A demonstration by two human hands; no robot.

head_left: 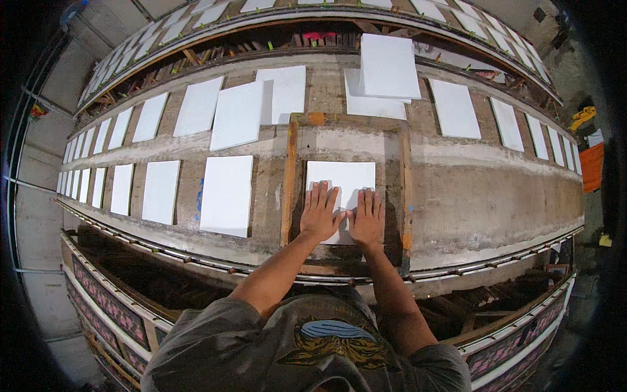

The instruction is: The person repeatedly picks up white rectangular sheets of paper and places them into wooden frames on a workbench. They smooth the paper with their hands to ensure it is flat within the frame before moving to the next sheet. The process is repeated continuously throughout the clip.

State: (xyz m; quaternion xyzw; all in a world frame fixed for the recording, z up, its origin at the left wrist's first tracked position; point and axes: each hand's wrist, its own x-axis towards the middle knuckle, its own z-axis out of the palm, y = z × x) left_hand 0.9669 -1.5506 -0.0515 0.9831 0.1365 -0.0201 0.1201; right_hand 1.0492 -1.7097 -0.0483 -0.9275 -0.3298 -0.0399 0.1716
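Observation:
My left hand and my right hand both lie flat, fingers stretched out, on a white rectangular panel. Their thumbs nearly meet at the panel's middle, and neither hand grips anything. Around this panel stands a wooden frame, its far bar stained orange in one spot. Part of the panel's near half is hidden beneath my palms. The panel lies on a long, stained grey-brown table.
More white panels lie in rows to the left and along the far side. Beyond the frame, a thicker white stack rests over another panel. A metal rail with small stops edges the table's near side. Another long table stands beyond.

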